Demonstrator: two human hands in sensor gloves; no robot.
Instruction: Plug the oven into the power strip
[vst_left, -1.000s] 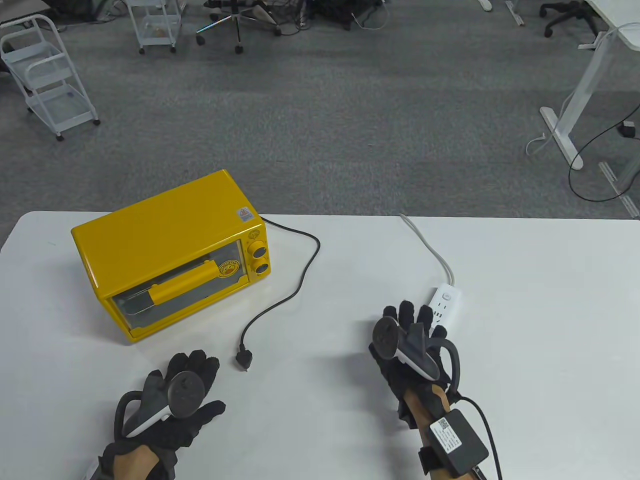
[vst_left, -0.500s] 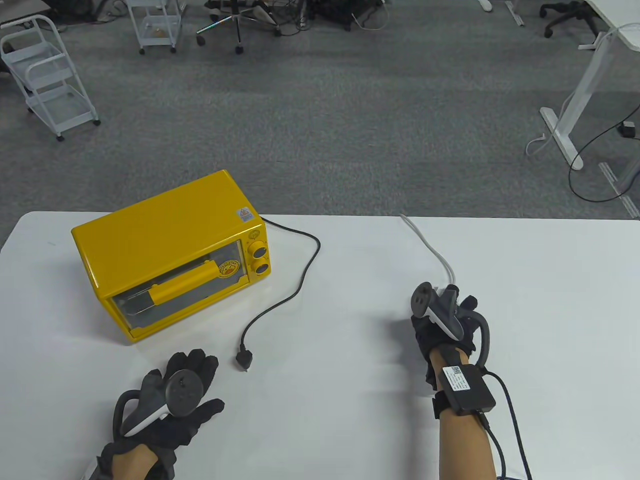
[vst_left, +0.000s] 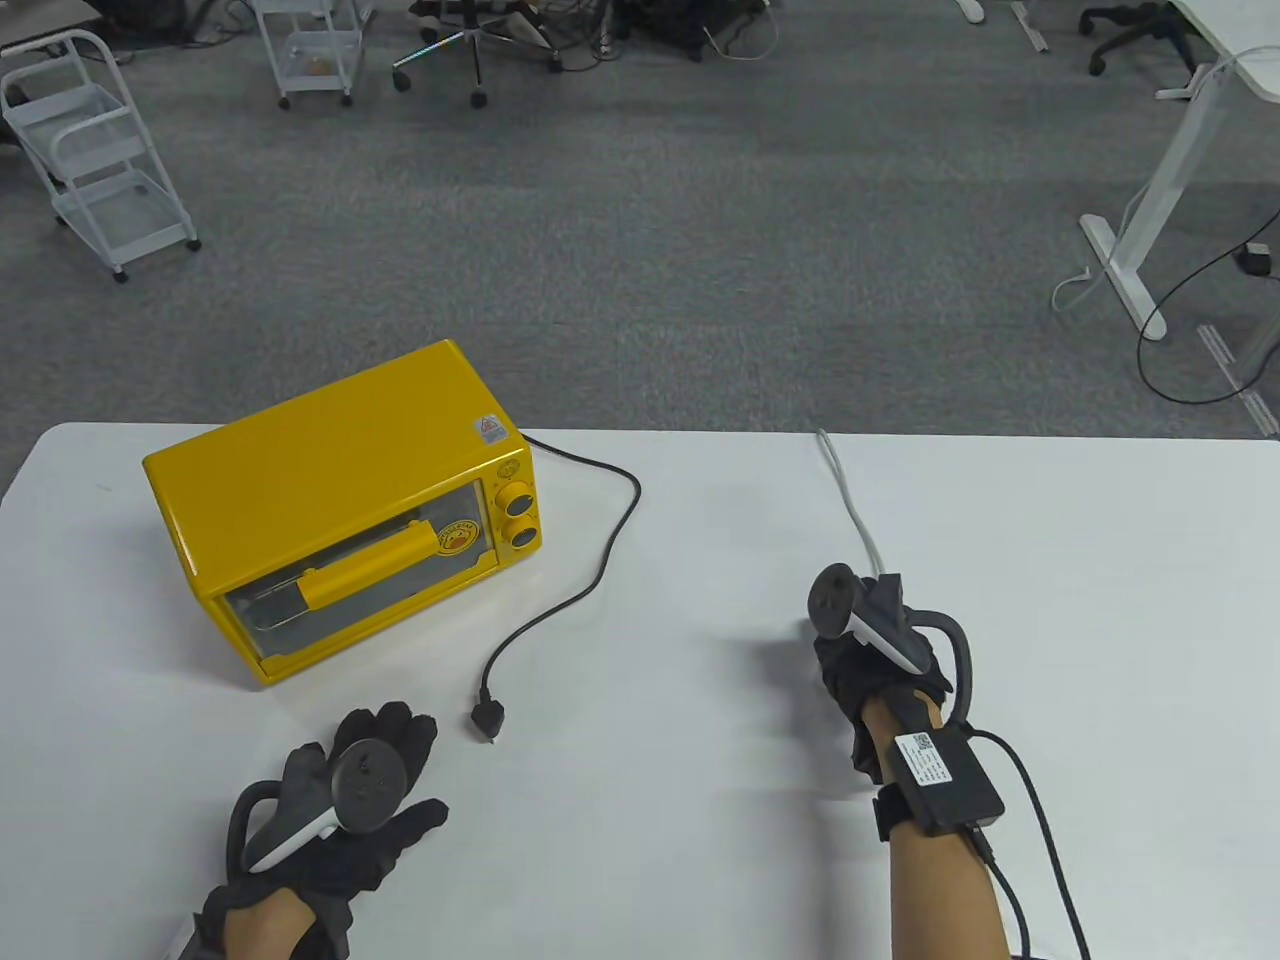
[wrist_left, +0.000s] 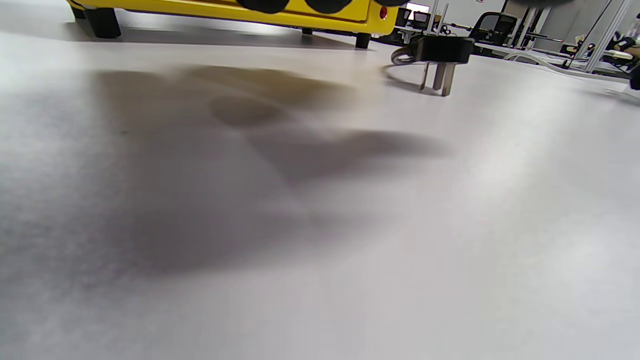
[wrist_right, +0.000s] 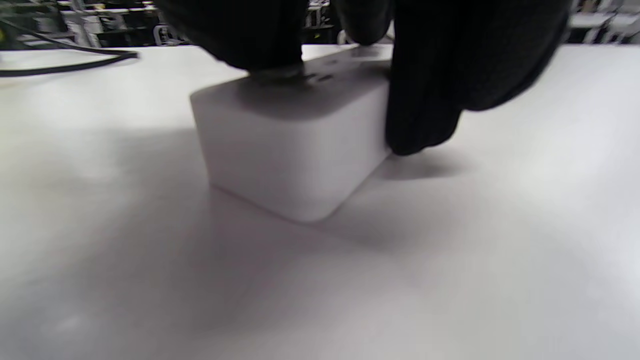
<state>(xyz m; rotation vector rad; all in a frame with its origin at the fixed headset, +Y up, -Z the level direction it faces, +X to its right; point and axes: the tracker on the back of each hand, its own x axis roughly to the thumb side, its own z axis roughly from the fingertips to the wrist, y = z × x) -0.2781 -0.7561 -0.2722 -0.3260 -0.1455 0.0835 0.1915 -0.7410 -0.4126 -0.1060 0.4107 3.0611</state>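
Observation:
The yellow oven (vst_left: 340, 500) stands on the white table at the left. Its black cord (vst_left: 600, 560) curves down to the black plug (vst_left: 489, 718), which lies loose on the table. My left hand (vst_left: 390, 770) lies open and flat just left of the plug, apart from it. The left wrist view shows the plug (wrist_left: 442, 52) with its prongs down, and the oven's base (wrist_left: 225, 7). My right hand (vst_left: 870, 640) grips the white power strip (wrist_right: 290, 150), with fingers (wrist_right: 430, 90) on its top and side. The hand hides the strip in the table view.
The strip's white cable (vst_left: 850, 495) runs from my right hand to the table's far edge. The bare tabletop (vst_left: 680, 800) lies between my hands. Beyond the table are grey carpet, white carts (vst_left: 100, 150), chairs and a desk leg (vst_left: 1130, 250).
My right hand moved forward onto the power strip and closed on it, then shifted it slightly left. The white cable straightened. My left hand and the plug stayed put.

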